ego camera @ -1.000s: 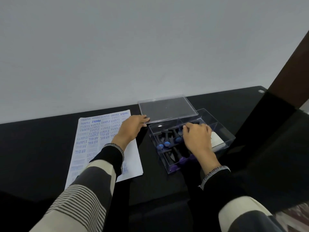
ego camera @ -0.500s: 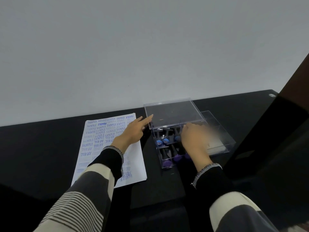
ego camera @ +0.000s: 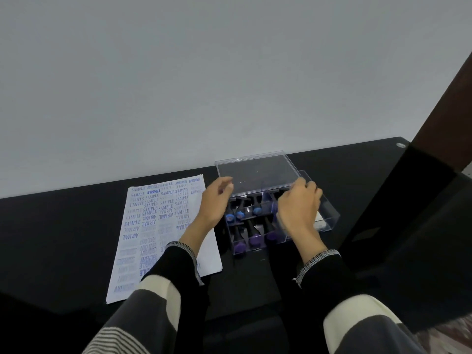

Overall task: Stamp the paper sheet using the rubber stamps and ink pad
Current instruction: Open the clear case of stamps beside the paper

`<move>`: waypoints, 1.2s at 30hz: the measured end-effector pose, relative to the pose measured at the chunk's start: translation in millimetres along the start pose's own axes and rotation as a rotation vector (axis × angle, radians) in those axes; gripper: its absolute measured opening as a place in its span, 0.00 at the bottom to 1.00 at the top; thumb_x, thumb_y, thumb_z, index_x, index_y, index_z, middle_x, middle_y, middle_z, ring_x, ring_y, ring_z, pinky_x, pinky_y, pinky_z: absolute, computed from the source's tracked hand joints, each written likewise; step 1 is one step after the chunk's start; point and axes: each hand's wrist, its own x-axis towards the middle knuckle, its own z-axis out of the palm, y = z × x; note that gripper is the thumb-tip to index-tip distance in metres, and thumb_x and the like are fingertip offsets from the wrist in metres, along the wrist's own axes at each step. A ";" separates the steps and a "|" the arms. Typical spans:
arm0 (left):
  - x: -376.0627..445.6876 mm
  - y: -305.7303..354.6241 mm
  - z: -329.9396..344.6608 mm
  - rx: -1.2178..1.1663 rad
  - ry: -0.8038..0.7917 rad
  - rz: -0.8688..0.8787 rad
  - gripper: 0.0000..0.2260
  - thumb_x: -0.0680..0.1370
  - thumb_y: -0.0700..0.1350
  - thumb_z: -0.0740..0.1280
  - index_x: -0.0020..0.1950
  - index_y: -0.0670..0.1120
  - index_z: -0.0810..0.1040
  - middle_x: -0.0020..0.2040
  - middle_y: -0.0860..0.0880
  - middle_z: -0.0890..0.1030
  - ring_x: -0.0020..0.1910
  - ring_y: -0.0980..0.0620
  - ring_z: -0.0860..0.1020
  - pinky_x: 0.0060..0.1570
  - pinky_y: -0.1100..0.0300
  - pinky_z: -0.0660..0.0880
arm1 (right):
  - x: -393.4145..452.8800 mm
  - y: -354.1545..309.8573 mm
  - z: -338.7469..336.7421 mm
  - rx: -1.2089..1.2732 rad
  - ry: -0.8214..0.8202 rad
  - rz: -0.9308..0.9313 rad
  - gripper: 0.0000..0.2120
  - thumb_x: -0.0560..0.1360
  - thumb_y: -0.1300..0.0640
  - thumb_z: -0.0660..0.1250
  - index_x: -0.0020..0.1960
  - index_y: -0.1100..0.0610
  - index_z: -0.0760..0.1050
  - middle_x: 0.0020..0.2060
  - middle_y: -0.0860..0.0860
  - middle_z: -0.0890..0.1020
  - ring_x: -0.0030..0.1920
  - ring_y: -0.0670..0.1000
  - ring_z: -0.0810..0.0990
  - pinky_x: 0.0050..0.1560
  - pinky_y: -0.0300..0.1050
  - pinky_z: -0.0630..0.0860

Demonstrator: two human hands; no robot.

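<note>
While the left hand [ego camera: 215,202] pinches the near left corner of the clear lid [ego camera: 255,172] and the right hand [ego camera: 298,208] curls on its near right corner, the clear box [ego camera: 329,221] of rubber stamps [ego camera: 241,247] sits under and between both hands. Left of the left hand, partly beneath its sleeve, lies the stamped paper sheet [ego camera: 153,221] on the black table [ego camera: 63,238].

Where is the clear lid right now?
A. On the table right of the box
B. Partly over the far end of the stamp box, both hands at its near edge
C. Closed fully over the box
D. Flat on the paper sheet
B: the lid covers only the far part of the box, with the left hand and right hand at its near corners and the stamps uncovered.
</note>
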 end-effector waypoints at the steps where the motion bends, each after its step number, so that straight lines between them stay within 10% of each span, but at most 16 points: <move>1: -1.3 -2.2 5.9 0.013 0.013 -0.004 0.12 0.82 0.40 0.59 0.65 0.45 0.76 0.63 0.50 0.75 0.60 0.56 0.72 0.57 0.68 0.65 | -0.4 2.8 -6.1 -0.042 -0.028 0.030 0.17 0.76 0.61 0.61 0.63 0.65 0.68 0.62 0.62 0.71 0.62 0.61 0.68 0.61 0.53 0.66; 11: 4.5 -0.3 23.5 0.030 0.175 -0.073 0.20 0.80 0.29 0.51 0.62 0.43 0.78 0.63 0.45 0.74 0.62 0.53 0.72 0.49 0.81 0.63 | 9.6 20.7 -23.4 -0.371 -0.432 0.126 0.21 0.76 0.57 0.61 0.67 0.62 0.68 0.66 0.59 0.72 0.66 0.59 0.70 0.66 0.51 0.64; 17: 2.7 5.2 22.7 0.051 0.171 -0.080 0.23 0.77 0.27 0.50 0.61 0.43 0.78 0.63 0.44 0.74 0.62 0.51 0.73 0.60 0.68 0.64 | 5.2 16.6 -22.5 -0.320 -0.204 0.153 0.26 0.74 0.54 0.69 0.66 0.65 0.67 0.65 0.63 0.67 0.65 0.61 0.67 0.65 0.52 0.62; 26: -29.9 36.1 5.0 0.082 0.366 0.058 0.13 0.83 0.40 0.55 0.57 0.50 0.78 0.58 0.53 0.77 0.54 0.58 0.76 0.49 0.72 0.68 | -27.7 -16.0 -54.9 0.102 -0.069 -0.255 0.19 0.75 0.69 0.61 0.64 0.57 0.68 0.59 0.56 0.71 0.50 0.55 0.74 0.42 0.42 0.67; 30: -68.3 63.2 -9.0 -0.236 0.202 0.084 0.08 0.82 0.42 0.61 0.56 0.51 0.78 0.56 0.53 0.81 0.58 0.57 0.78 0.60 0.63 0.74 | -44.1 -29.7 -78.3 0.798 0.106 -0.148 0.17 0.77 0.66 0.62 0.63 0.52 0.72 0.55 0.50 0.72 0.49 0.42 0.74 0.47 0.29 0.72; 36: -130.6 71.8 -45.5 -0.520 -0.135 0.070 0.31 0.75 0.43 0.69 0.76 0.53 0.61 0.71 0.58 0.69 0.65 0.58 0.74 0.60 0.60 0.75 | -79.5 -42.7 -79.6 1.428 -0.542 0.417 0.16 0.80 0.68 0.57 0.66 0.58 0.69 0.56 0.60 0.78 0.47 0.53 0.79 0.42 0.47 0.77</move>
